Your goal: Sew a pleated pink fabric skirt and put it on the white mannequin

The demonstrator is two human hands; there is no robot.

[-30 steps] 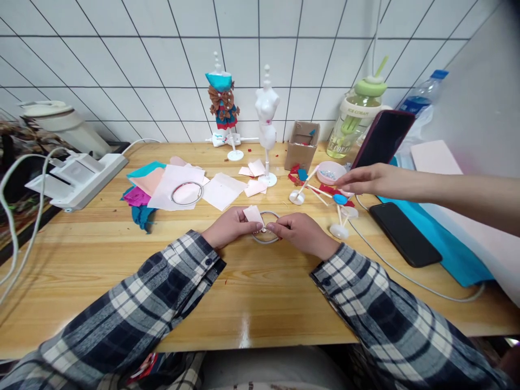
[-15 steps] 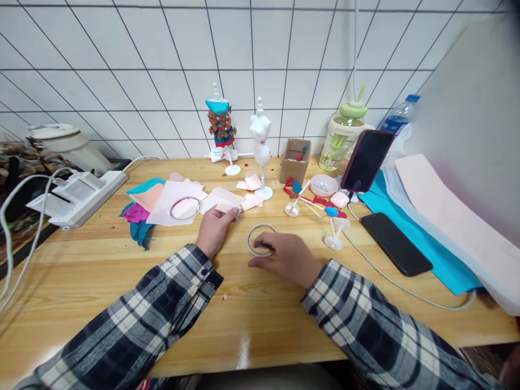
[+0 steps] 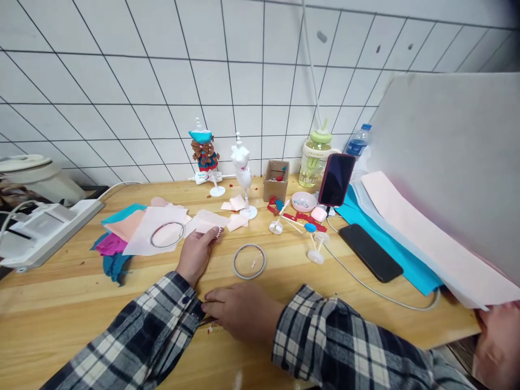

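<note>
My left hand [image 3: 197, 253] pinches a pale pink sheet [image 3: 209, 219] by its near edge, thumb on top. A short row of small white beads [image 3: 219, 233] shows at that edge, beside the thumb. My right hand [image 3: 244, 311] is low over the table by my left cuff, its fingers bent together. Something thin and dark peeks out under those fingers; its kind is hidden. Between and beyond my hands a silvery ring [image 3: 234, 266] lies flat on the wood. Past the sheet, a bare white mini dress form [image 3: 242, 168] stands upright among pale pink scraps [image 3: 238, 221].
A dressed mini form [image 3: 205, 151] stands at the back left. Fabric pieces [image 3: 134, 227] with another ring [image 3: 151, 241] lie left. A small box [image 3: 276, 184], a bead bowl [image 3: 304, 201], a propped phone [image 3: 336, 179] and a flat phone [image 3: 370, 252] with a cable are right.
My right hand has left the ring and come down and left beside my left cuff. The ring now lies free. My left hand keeps its pinch on the sheet; the view has shifted.
</note>
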